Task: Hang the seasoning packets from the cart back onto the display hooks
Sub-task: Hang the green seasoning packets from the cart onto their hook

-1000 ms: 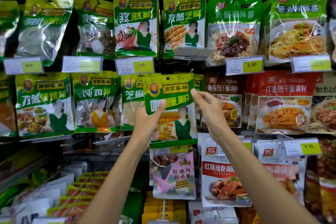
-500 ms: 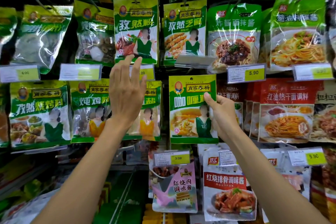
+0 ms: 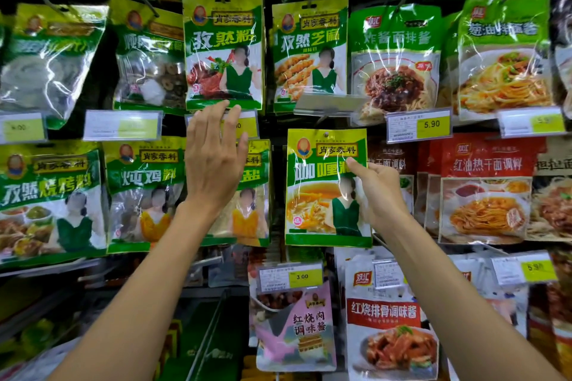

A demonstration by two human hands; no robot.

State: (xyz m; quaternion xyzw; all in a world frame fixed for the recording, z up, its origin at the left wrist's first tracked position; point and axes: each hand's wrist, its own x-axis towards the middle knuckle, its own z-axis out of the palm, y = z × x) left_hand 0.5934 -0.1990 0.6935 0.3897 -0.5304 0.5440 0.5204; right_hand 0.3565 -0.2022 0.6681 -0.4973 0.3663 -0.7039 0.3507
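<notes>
My left hand has let go of the curry packet and risen to centre frame. Its fingers are straight and slightly spread, covering most of a price tag and half of the salt packet behind (title partly hidden). My right hand pinches the curry packet's right edge, just right of centre. The packet's top meets the hook; I cannot tell whether it is seated. A dark gap lies between the two packets.

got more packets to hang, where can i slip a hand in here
A dark bare strip runs between the salt packet and the curry packet pinched by the right hand. Right of it, the red noodle packets overlap tightly.
</notes>
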